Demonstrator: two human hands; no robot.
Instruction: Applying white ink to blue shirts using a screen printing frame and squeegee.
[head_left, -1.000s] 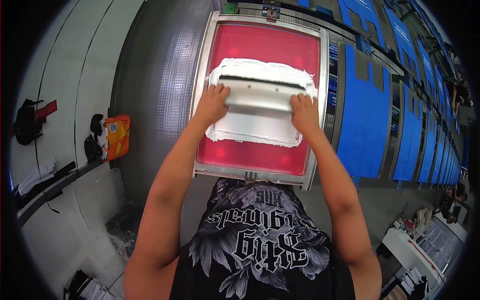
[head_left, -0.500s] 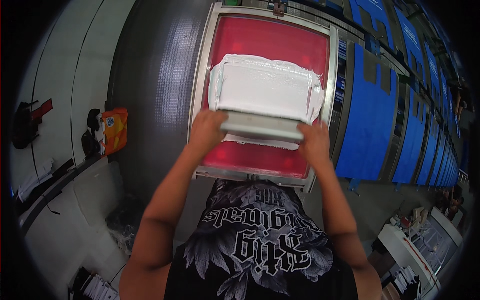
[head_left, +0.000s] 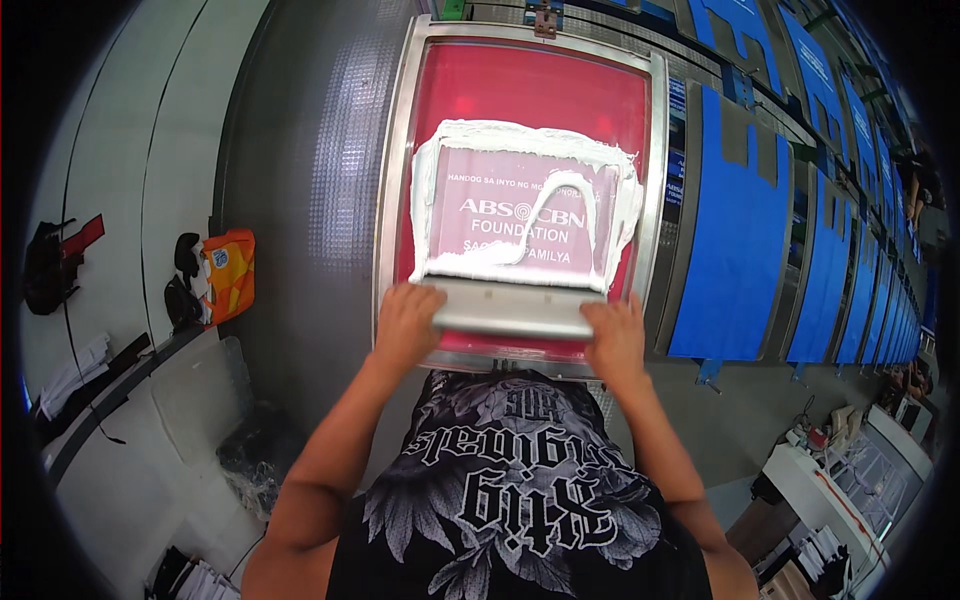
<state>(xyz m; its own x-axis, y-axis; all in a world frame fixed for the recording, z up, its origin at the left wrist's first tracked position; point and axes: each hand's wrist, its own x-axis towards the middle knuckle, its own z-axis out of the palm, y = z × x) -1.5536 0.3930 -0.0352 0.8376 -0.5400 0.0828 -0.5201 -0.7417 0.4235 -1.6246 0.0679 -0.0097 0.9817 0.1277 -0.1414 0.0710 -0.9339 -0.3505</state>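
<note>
Both my hands grip a metal-backed squeegee across the near part of a screen-printing frame. My left hand is closed round its left end, my right hand round its right end. Red mesh fills the frame. Thick white ink rings a pale lettered stencil area, and a loop of ink lies over the lettering. More ink is piled along the squeegee's far edge. The blade's lower edge is hidden.
To the right, blue pieces with cut-outs lie on several boards in a long row. A metal hinge clamp sits at the frame's far end. On the left are an orange bag and a clear plastic chair. A white machine stands lower right.
My hands have drawn the squeegee toward my body. The white layer over the middle has thinned, so the lettering shows, with a loop of ink left on it.
</note>
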